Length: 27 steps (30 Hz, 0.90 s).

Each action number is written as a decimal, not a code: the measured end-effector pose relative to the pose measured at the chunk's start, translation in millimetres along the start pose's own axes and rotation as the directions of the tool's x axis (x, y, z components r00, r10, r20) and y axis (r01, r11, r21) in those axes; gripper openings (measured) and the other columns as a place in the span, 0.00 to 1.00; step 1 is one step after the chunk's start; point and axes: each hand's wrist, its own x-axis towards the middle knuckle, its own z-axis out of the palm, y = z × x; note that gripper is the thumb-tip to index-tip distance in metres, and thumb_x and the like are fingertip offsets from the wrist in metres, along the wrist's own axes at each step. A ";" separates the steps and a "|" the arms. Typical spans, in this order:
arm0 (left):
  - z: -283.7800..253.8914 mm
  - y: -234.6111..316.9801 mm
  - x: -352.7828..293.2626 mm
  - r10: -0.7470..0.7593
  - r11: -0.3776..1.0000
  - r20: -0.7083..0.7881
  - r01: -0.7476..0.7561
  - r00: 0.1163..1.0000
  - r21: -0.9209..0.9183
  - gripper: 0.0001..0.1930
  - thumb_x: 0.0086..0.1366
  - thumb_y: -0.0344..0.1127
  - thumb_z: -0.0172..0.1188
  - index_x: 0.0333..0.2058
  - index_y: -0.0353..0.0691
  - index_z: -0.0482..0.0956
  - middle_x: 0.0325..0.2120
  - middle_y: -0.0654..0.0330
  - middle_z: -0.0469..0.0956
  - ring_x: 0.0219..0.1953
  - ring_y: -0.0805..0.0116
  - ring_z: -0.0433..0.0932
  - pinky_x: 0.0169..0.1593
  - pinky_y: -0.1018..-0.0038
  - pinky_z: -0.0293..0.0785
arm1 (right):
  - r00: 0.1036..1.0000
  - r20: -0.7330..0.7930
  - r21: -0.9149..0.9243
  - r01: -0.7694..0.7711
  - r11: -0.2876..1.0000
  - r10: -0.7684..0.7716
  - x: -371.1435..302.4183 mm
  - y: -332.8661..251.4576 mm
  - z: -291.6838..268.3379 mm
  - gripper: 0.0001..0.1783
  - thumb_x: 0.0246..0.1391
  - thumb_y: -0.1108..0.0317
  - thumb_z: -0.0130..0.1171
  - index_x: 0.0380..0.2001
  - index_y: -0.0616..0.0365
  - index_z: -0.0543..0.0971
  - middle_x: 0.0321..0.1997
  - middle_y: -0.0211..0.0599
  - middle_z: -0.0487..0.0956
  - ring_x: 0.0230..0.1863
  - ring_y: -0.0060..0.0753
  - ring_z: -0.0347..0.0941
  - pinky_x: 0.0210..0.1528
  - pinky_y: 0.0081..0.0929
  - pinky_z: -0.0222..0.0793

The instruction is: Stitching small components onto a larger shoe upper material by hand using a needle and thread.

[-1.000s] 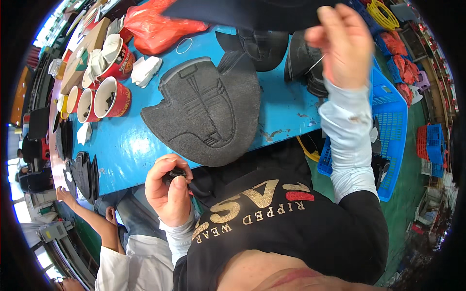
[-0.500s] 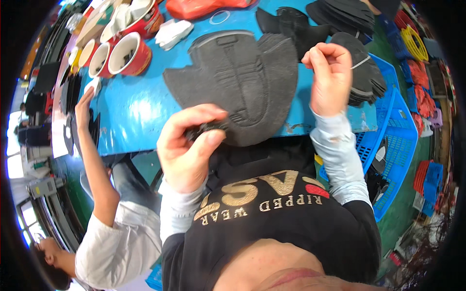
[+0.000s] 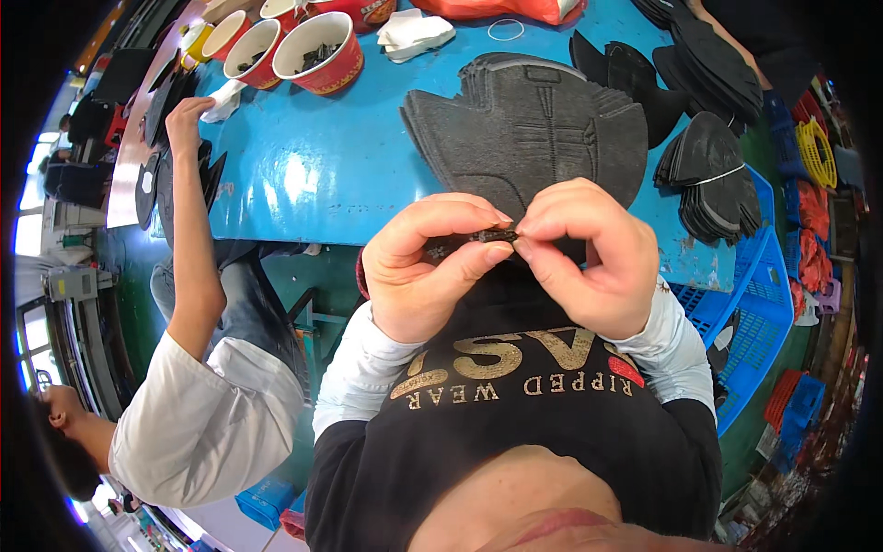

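Observation:
In front of my chest, my left hand point(image 3: 418, 267) is closed in a pinch around small black pieces point(image 3: 476, 241), partly hidden by its fingers. My right hand point(image 3: 598, 258) is pinched too, its thumb and forefinger touching the tip of the same dark bit at my left fingertips. Just beyond both hands lies a stack of dark grey, shoe-upper-shaped fabric pieces point(image 3: 543, 129) with stitched lines, on the blue table point(image 3: 303, 189). Its near edge is covered by my fingers.
Red-and-white paper tubs point(image 3: 322, 74) with small black bits stand at the far left, beside folded white tissue point(image 3: 414, 35). More black cut pieces point(image 3: 713, 179) lie at right, near a blue plastic basket point(image 3: 763, 276). A co-worker's arm point(image 3: 189, 221) reaches onto the table at left.
My right hand has come in from the right and down to meet my left fingertips. The view has shifted, so the table things appear farther right.

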 end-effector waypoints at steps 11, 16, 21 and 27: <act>-1.7 -1.0 -5.4 0.091 0.985 -0.012 -0.088 0.996 0.150 0.15 0.53 0.17 0.68 0.39 0.35 0.76 0.37 0.54 0.79 0.40 0.67 0.78 0.41 0.74 0.74 | 0.985 0.032 -0.139 0.174 0.975 -0.171 -7.5 6.2 17.9 0.18 0.42 0.85 0.62 0.39 0.61 0.74 0.36 0.41 0.76 0.35 0.39 0.75 0.38 0.33 0.73; -4.5 2.1 -4.3 0.140 0.963 0.136 -0.166 0.981 0.212 0.16 0.50 0.16 0.69 0.38 0.34 0.77 0.33 0.54 0.80 0.34 0.63 0.79 0.36 0.72 0.75 | 0.928 0.201 0.484 -0.372 0.792 0.314 -17.7 -2.0 10.4 0.14 0.57 0.82 0.54 0.43 0.59 0.65 0.40 0.29 0.72 0.42 0.15 0.69 0.45 0.20 0.69; 0.8 14.2 3.3 0.140 0.906 0.279 -0.237 0.950 0.351 0.19 0.46 0.17 0.72 0.38 0.34 0.77 0.32 0.53 0.79 0.32 0.58 0.80 0.33 0.69 0.75 | 0.875 0.256 0.532 -0.482 0.696 0.410 -21.1 -12.4 -6.5 0.14 0.56 0.82 0.56 0.43 0.59 0.66 0.40 0.30 0.72 0.42 0.17 0.71 0.45 0.20 0.69; 9.1 10.9 4.8 0.143 0.907 0.213 -0.214 0.967 0.362 0.18 0.47 0.17 0.72 0.38 0.32 0.78 0.32 0.53 0.80 0.31 0.60 0.79 0.32 0.71 0.75 | 0.971 0.117 0.246 -0.234 0.941 0.211 -24.4 -1.8 -8.9 0.13 0.54 0.82 0.59 0.40 0.61 0.68 0.37 0.33 0.76 0.39 0.21 0.76 0.40 0.23 0.73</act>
